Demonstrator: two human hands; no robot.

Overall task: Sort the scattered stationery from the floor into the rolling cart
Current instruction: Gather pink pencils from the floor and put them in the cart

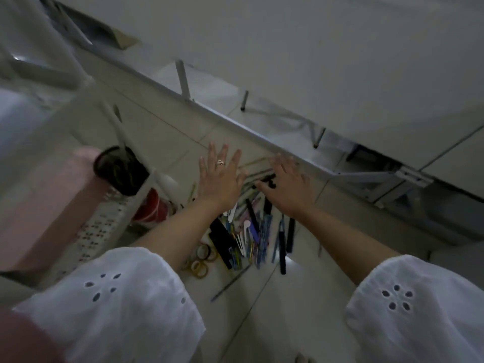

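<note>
Head view, looking down: the pile of stationery (251, 231) lies on the tiled floor (301, 297), a thick jumble of pens, black sticks and pale clips. That pile is our landmark.

Both arms stretch out over it. The left hand (221, 176) hovers above the pile's far left edge, palm down, fingers straight and spread, a ring showing, grasping nothing. The right hand (289, 183) is over the far right end, palm down, thumb right beside a small black piece (271, 179). I cannot tell whether it is pinching that piece or only touching it.

Left of the pile stands the rolling cart (91, 237), with a perforated white tray. A black mesh cup (120, 170) sits on it and something red (153, 206) is tucked lower down, too blurred to name.

Tape rolls (200, 259) sit at the pile's near left corner, and one thin grey stick (230, 282) lies apart on the near side. Beyond the pile runs the edge of a white table (235, 121).

My read is that this is early going. Nearly everything is on the floor and nothing is lifted, so the whole sort into the cart remains.
</note>
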